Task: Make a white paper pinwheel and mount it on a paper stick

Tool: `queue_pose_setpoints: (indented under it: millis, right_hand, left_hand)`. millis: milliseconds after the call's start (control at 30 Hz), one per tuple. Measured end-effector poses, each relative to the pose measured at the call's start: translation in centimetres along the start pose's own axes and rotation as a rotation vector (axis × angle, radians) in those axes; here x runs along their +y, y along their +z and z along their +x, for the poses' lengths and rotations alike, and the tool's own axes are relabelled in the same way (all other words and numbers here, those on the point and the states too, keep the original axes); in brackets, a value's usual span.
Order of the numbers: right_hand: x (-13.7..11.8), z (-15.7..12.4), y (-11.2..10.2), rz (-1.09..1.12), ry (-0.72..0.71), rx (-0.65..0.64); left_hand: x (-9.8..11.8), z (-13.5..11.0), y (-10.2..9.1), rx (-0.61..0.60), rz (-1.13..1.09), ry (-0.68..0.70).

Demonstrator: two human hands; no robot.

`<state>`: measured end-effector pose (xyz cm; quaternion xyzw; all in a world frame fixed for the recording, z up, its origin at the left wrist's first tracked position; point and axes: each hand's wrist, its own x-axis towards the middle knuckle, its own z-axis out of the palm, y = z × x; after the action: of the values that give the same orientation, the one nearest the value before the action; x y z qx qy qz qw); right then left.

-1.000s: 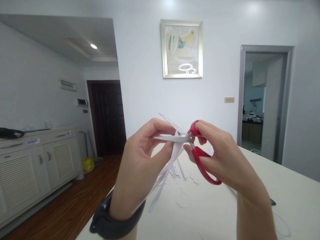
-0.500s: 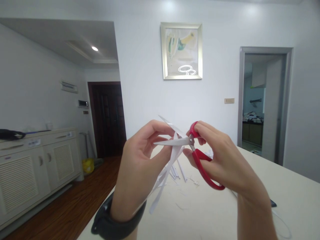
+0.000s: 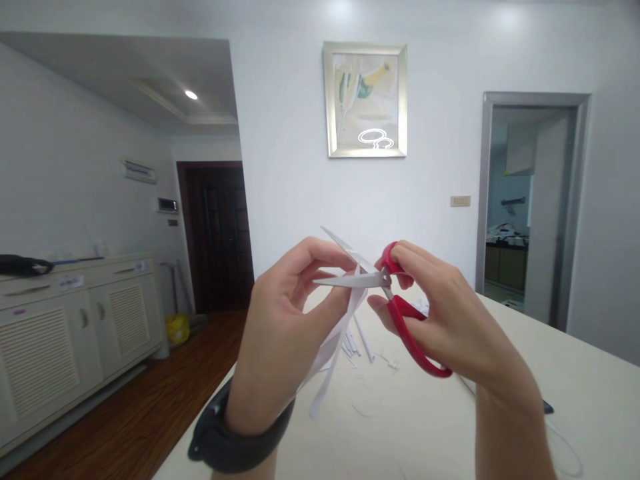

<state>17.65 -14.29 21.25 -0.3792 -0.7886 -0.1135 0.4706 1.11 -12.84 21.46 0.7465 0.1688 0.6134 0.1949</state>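
Left hand [image 3: 280,333] pinches paper strips [image 3: 325,383] beside the blades of scissors [image 3: 400,313] gripped by right hand [image 3: 450,320]; a slip could nick fingertips.

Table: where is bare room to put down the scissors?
Bare: the far right of the table, beyond the right hand and past the dark object and white cable. Crowded: the middle, below the scissors, where cut paper strips and scraps lie.

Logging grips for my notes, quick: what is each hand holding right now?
Left hand: closed, pinching white paper strips.
Right hand: closed on the red scissors, gripping the handles.
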Motion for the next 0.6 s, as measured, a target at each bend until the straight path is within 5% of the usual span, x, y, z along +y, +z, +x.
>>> queue_pose_setpoints:
  millis: [600]
  right_hand:
    - [-0.03,-0.06,0.00,-0.009,0.002,0.007]
  left_hand:
    - [0.08,-0.04,0.20,0.021,0.012,0.016]
